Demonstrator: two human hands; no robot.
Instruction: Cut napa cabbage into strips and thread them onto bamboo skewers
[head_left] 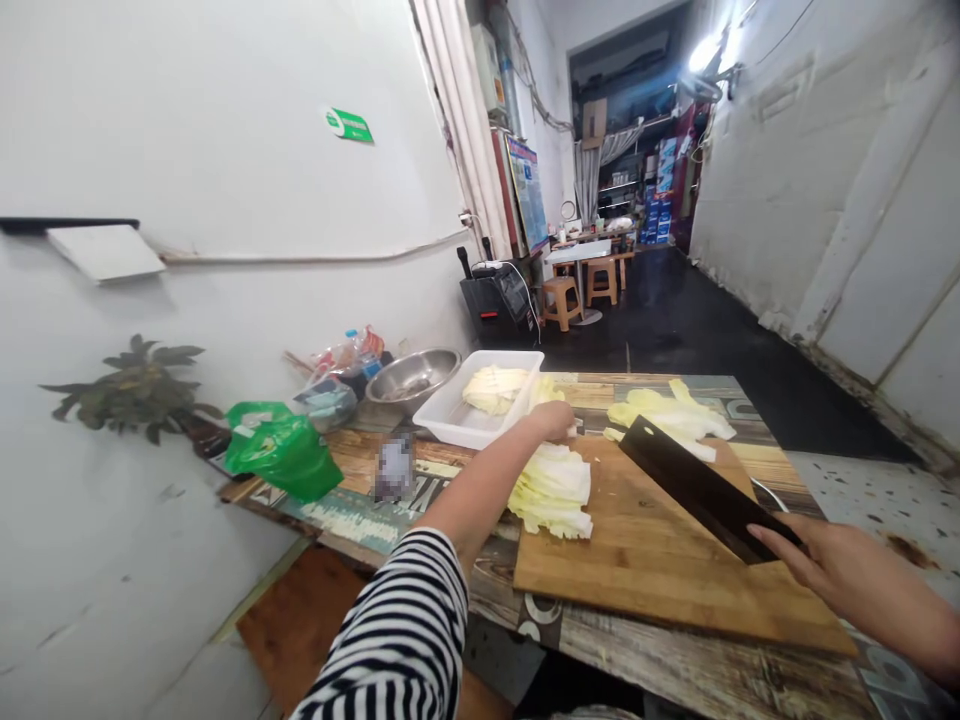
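**While the right hand (pixel 814 553) grips the cleaver (pixel 691 490), the left hand (pixel 553 420) extends past the leaf stack (pixel 553 490)**

Where the chopping board (pixel 637 555) meets the far half of the tabletop (pixel 675 652), the left hand hangs low at the board's far left corner, its fingers partly hidden; whether it is empty or pinching something, cannot tell. The leaf stack lies just nearside of it, across the board's left edge. The left hand is the closer one; the right is well apart, beyond the board's right edge, closed round the handle. The cleaver's long axis slants from there toward the board's far edge, the blade's end near the second leaf pile (pixel 667 410), by the tabletop's far right corner.

Materials: blade dark, broad, rectangular, a hole near one corner. Leaves limp, cabbage-like, frilled yellow margins, pale smooth ribs. Board warm-toned wood, flat, grain visible. Tabletop patterned like weathered planks, lettering included. Along its far side, the white tray (pixel 448 430), apparently plastic, straight-walled, holds a folded leaf bundle (pixel 493 388); beside it, the steel bowl (pixel 414 378), round and shiny.
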